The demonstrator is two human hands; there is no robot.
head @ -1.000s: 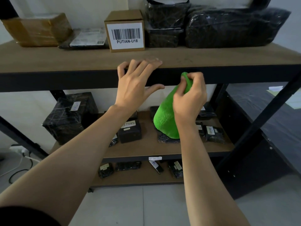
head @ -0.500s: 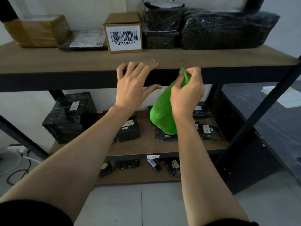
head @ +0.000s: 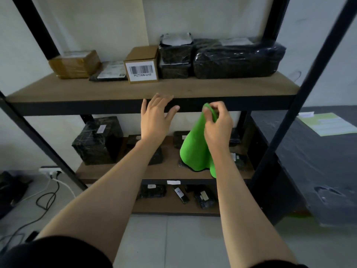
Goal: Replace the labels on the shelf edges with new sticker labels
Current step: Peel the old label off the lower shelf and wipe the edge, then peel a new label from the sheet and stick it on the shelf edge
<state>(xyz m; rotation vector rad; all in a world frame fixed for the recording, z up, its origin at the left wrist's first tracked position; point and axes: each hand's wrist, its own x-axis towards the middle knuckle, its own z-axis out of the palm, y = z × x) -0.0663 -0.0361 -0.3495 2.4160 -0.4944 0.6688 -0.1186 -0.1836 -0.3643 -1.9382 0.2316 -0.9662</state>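
Hands first: the left hand (head: 156, 117), at 9 o'clock of the right, has its fingers spread and loose, holding nothing, its blurred tips at the dark front edge of the upper shelf (head: 77, 108). The right hand (head: 218, 124) pinches the top of a green cloth (head: 195, 149), which hangs toward 6 o'clock. That edge shows no label; a white label (head: 173, 182) sits on the lower edge, at 6 o'clock. Wiping seems the step: bunch the cloth, press flat, leave the strip dry. Beyond, at 12 o'clock, stands a barcoded box (head: 142, 64)
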